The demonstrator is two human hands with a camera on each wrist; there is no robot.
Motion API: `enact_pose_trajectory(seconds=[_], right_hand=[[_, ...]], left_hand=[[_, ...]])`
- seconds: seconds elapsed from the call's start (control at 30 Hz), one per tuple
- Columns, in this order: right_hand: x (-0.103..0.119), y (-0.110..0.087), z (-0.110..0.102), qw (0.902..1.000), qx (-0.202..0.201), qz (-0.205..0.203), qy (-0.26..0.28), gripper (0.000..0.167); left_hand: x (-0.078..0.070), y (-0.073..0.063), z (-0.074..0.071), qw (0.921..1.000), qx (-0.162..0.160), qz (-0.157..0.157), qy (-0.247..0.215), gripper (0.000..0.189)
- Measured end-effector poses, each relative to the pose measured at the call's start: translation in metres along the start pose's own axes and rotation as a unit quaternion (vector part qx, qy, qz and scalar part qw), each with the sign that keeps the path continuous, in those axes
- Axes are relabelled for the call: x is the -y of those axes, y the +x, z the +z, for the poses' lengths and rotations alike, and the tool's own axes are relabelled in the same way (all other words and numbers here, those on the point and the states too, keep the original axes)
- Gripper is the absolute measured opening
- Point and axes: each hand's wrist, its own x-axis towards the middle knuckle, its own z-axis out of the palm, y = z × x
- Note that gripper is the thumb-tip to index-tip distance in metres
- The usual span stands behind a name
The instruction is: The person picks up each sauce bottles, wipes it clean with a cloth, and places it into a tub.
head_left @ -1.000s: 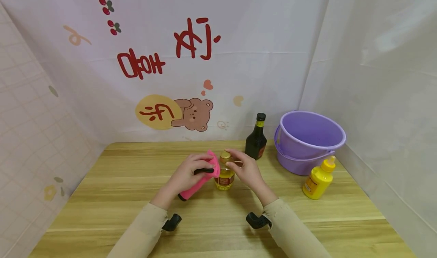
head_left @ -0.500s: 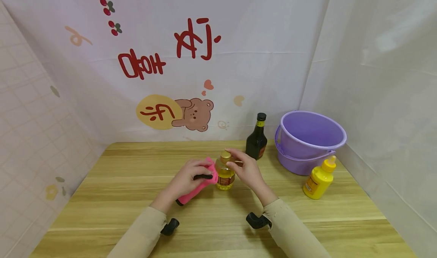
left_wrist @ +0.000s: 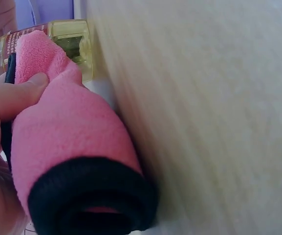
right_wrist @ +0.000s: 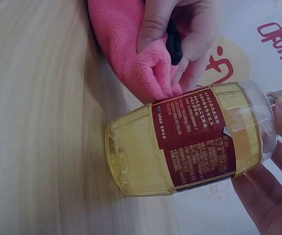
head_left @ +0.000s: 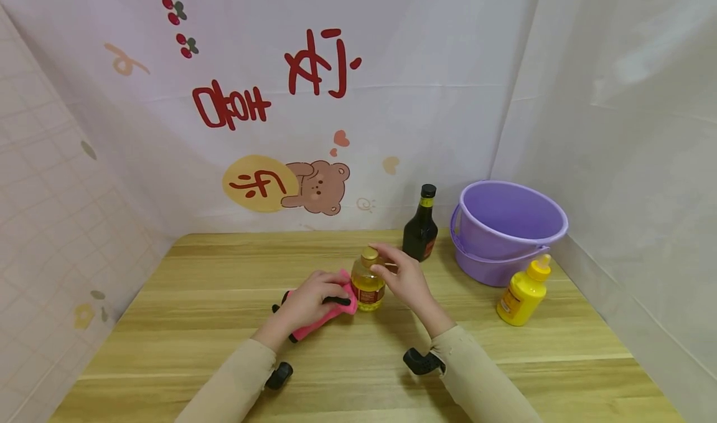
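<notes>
My left hand (head_left: 311, 300) grips a bunched pink cloth (left_wrist: 77, 122) with black edging, thumb pressed on the fleecy side. The folded front of the cloth meets the label side of a clear bottle of yellow oil (right_wrist: 194, 142), low on its left in the head view. Fingers and thumb of my right hand (head_left: 406, 280) pinch that bottle around its gold cap (head_left: 370, 255). It stands upright on the wooden table, its dark red label in sight. Toward my left wrist, the cloth's loose end hangs in a black-rimmed fold.
Behind the oil stands a dark bottle (head_left: 420, 233) with a black cap. A purple bucket (head_left: 498, 261) is at the back right, and a yellow squeeze bottle (head_left: 522, 297) stands before it. Printed white sheets (head_left: 426, 118) enclose the wooden table (head_left: 358, 379).
My left hand and the pink cloth have moved down along the oil bottle's left side, and more of the bottle shows. My right hand keeps its hold at the cap.
</notes>
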Motion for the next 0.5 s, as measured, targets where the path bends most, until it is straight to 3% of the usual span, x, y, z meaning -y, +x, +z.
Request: enact_pose_trajectory(seconds=[0.37, 0.5], right_hand=[[0.0010, -0.0005, 0.0001, 1.0000, -0.003, 0.001, 0.003, 0.042], [-0.0004, -0.0008, 0.0004, 1.0000, -0.004, 0.006, 0.004, 0.042]], left_hand=[[-0.0018, 0.0022, 0.0030, 0.9997, 0.019, -0.006, 0.015, 0.018], [-0.0013, 0.0025, 0.0066, 0.9994, 0.015, 0.011, 0.031, 0.016]])
